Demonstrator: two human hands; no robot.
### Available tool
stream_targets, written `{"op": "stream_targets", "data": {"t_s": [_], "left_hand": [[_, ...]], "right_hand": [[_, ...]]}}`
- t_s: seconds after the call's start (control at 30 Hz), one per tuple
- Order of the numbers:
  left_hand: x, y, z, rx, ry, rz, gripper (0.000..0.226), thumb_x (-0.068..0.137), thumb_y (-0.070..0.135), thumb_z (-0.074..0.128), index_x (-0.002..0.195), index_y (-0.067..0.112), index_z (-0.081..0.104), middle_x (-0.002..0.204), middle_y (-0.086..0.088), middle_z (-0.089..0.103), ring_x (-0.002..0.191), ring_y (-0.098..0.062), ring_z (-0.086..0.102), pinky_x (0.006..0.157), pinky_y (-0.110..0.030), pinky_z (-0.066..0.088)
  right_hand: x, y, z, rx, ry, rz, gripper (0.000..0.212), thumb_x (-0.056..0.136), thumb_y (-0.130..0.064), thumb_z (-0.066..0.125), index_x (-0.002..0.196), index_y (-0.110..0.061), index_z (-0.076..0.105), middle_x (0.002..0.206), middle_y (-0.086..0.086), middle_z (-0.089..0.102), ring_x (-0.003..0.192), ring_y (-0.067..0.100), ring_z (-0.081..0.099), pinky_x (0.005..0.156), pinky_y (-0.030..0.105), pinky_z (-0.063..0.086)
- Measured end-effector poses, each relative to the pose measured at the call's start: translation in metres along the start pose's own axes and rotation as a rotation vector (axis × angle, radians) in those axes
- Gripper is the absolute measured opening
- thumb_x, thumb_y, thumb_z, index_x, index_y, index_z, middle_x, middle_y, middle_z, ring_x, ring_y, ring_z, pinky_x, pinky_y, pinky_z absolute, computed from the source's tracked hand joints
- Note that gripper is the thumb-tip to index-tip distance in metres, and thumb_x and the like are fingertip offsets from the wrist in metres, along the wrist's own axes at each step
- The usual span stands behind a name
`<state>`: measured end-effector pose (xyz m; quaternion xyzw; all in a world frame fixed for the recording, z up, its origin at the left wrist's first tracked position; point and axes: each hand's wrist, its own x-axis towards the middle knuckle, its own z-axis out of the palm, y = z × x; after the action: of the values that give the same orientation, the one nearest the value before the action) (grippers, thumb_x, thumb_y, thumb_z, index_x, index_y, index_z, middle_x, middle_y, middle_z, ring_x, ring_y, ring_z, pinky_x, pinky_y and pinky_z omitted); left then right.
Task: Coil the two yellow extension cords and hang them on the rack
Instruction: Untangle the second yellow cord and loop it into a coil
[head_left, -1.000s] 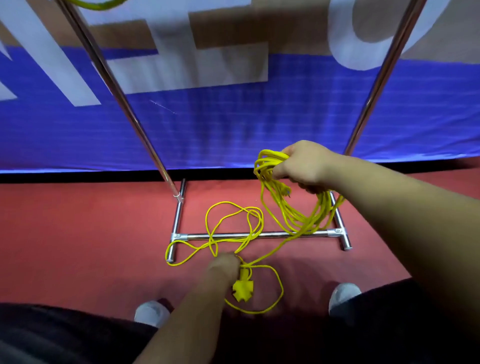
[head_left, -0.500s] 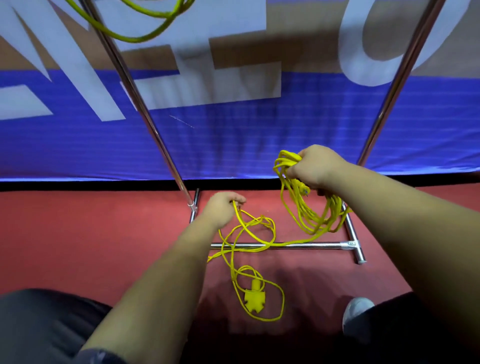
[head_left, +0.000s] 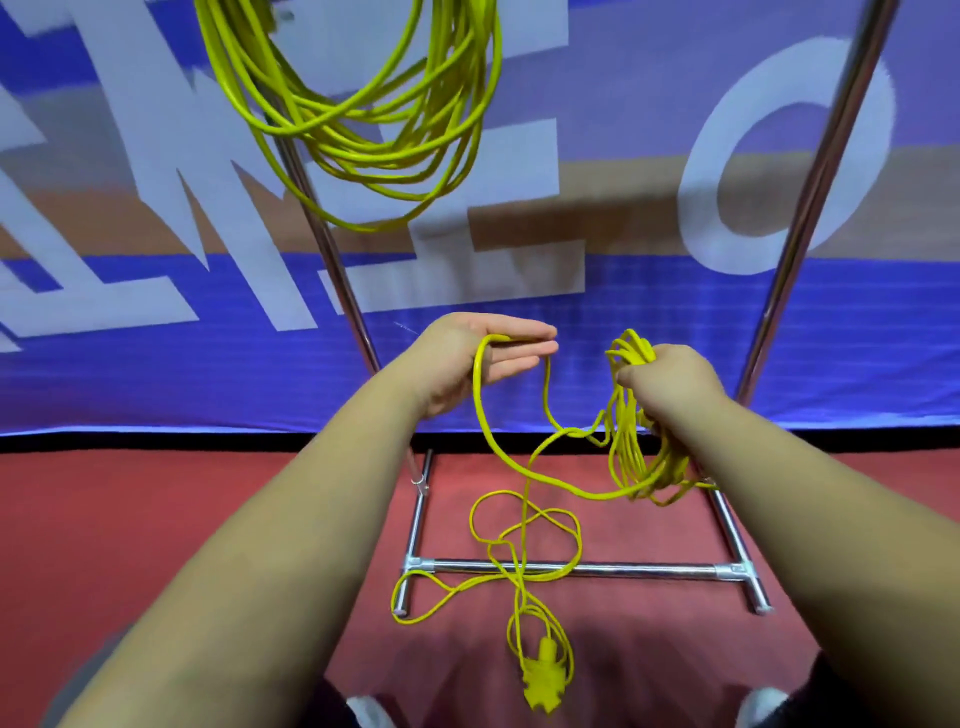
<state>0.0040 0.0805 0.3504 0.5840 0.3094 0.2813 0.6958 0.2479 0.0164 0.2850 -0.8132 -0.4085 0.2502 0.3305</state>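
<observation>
Red floor (head_left: 156, 519) below, blue lettered banner (head_left: 156, 384) behind, chrome rack (head_left: 649, 570) standing between. High on the rack, near its left pole, first cord (head_left: 353, 130) already hanging in a loose coil. Second cord (head_left: 623, 452) only partly gathered: several loops bunched in the right hand (head_left: 670, 384), fingers curled tight around them, the loops dangling below the fist. Left hand (head_left: 483, 358) flat and relaxed, fingers straight, one strand laid across them, not pinched. Remaining length lying in slack curls on the floor, across the base bar of the rack, ending in the socket end (head_left: 543, 686) near the feet. Probably light, thin and very limp, with a little springy memory, so likely to kink and tangle; what looks like a twist visible between the hands. Best to take hold close beside the bundle, slide along the strand, and lift the heavier socket end last.
</observation>
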Motion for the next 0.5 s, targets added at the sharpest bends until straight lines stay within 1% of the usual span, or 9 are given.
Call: {"op": "stream_targets", "data": {"t_s": [0.03, 0.07, 0.13, 0.17, 0.23, 0.3, 0.33, 0.4, 0.5], "left_hand": [[-0.003, 0.010, -0.001, -0.027, -0.027, 0.003, 0.057, 0.084, -0.019, 0.028, 0.131, -0.015, 0.060, 0.136, -0.024, 0.065, 0.128, -0.037, 0.063, 0.113, -0.040, 0.046], [-0.006, 0.020, -0.002, -0.072, -0.065, 0.005, 0.065, 0.075, -0.018, 0.026, 0.133, -0.018, 0.056, 0.139, -0.026, 0.062, 0.130, -0.039, 0.061, 0.114, -0.041, 0.044], [-0.012, 0.036, -0.006, -0.170, -0.161, -0.008, 0.082, 0.059, -0.006, 0.031, 0.136, -0.021, 0.050, 0.144, -0.030, 0.056, 0.135, -0.042, 0.056, 0.117, -0.042, 0.041], [-0.014, 0.043, -0.007, -0.199, -0.184, -0.020, 0.084, 0.058, 0.000, 0.032, 0.137, -0.022, 0.048, 0.145, -0.030, 0.055, 0.136, -0.043, 0.054, 0.117, -0.042, 0.040], [-0.018, 0.049, -0.005, -0.182, -0.144, -0.037, 0.073, 0.069, 0.001, 0.028, 0.135, -0.022, 0.052, 0.141, -0.030, 0.059, 0.133, -0.041, 0.057, 0.115, -0.040, 0.043], [-0.020, 0.045, -0.003, -0.026, -0.012, 0.009, 0.053, 0.086, -0.008, 0.029, 0.128, -0.017, 0.060, 0.131, -0.028, 0.066, 0.125, -0.035, 0.065, 0.108, -0.035, 0.051], [-0.020, 0.039, -0.004, 0.062, 0.046, 0.043, 0.048, 0.089, -0.013, 0.032, 0.125, -0.014, 0.064, 0.127, -0.027, 0.069, 0.121, -0.033, 0.068, 0.104, -0.032, 0.053], [-0.021, 0.027, -0.008, 0.154, 0.094, 0.078, 0.048, 0.088, -0.019, 0.035, 0.120, -0.010, 0.069, 0.121, -0.023, 0.073, 0.116, -0.030, 0.072, 0.101, -0.031, 0.056], [-0.022, 0.024, -0.010, 0.180, 0.091, 0.156, 0.050, 0.086, -0.021, 0.034, 0.117, -0.009, 0.071, 0.119, -0.021, 0.074, 0.112, -0.033, 0.073, 0.096, -0.028, 0.059]], "right_hand": [[-0.001, -0.002, -0.002, 0.023, 0.008, 0.002, 0.021, 0.087, -0.026, 0.070, 0.085, -0.006, 0.069, 0.074, 0.019, 0.073, 0.066, 0.036, 0.072, 0.069, 0.043, 0.058], [-0.003, -0.004, -0.003, 0.048, 0.014, 0.011, 0.021, 0.088, -0.025, 0.070, 0.085, -0.004, 0.069, 0.072, 0.019, 0.072, 0.064, 0.036, 0.071, 0.067, 0.042, 0.058], [-0.005, -0.007, -0.004, 0.109, 0.011, 0.031, 0.020, 0.088, -0.022, 0.070, 0.087, -0.002, 0.069, 0.067, 0.018, 0.067, 0.057, 0.034, 0.066, 0.058, 0.039, 0.055], [-0.006, -0.007, -0.003, 0.136, 0.002, 0.036, 0.019, 0.089, -0.021, 0.070, 0.088, -0.002, 0.069, 0.066, 0.016, 0.065, 0.055, 0.032, 0.063, 0.053, 0.034, 0.051], [-0.011, -0.008, 0.000, 0.175, -0.024, 0.033, 0.019, 0.089, -0.022, 0.073, 0.089, -0.003, 0.071, 0.067, 0.014, 0.063, 0.054, 0.030, 0.060, 0.050, 0.029, 0.046], [-0.014, -0.009, 0.006, 0.223, -0.062, 0.031, 0.020, 0.087, -0.022, 0.076, 0.089, -0.003, 0.071, 0.065, 0.013, 0.060, 0.053, 0.029, 0.057, 0.051, 0.032, 0.050], [-0.016, -0.010, 0.008, 0.250, -0.082, 0.036, 0.020, 0.086, -0.022, 0.076, 0.087, -0.003, 0.069, 0.064, 0.013, 0.058, 0.051, 0.028, 0.055, 0.051, 0.034, 0.051], [-0.019, -0.014, 0.012, 0.287, -0.113, 0.034, 0.016, 0.084, -0.020, 0.077, 0.080, -0.008, 0.066, 0.064, 0.012, 0.055, 0.050, 0.027, 0.052, 0.051, 0.035, 0.049], [-0.026, -0.022, 0.015, 0.352, -0.215, 0.056, 0.024, 0.082, -0.021, 0.080, 0.074, -0.013, 0.059, 0.062, 0.010, 0.051, 0.045, 0.024, 0.048, 0.049, 0.032, 0.045]]}}
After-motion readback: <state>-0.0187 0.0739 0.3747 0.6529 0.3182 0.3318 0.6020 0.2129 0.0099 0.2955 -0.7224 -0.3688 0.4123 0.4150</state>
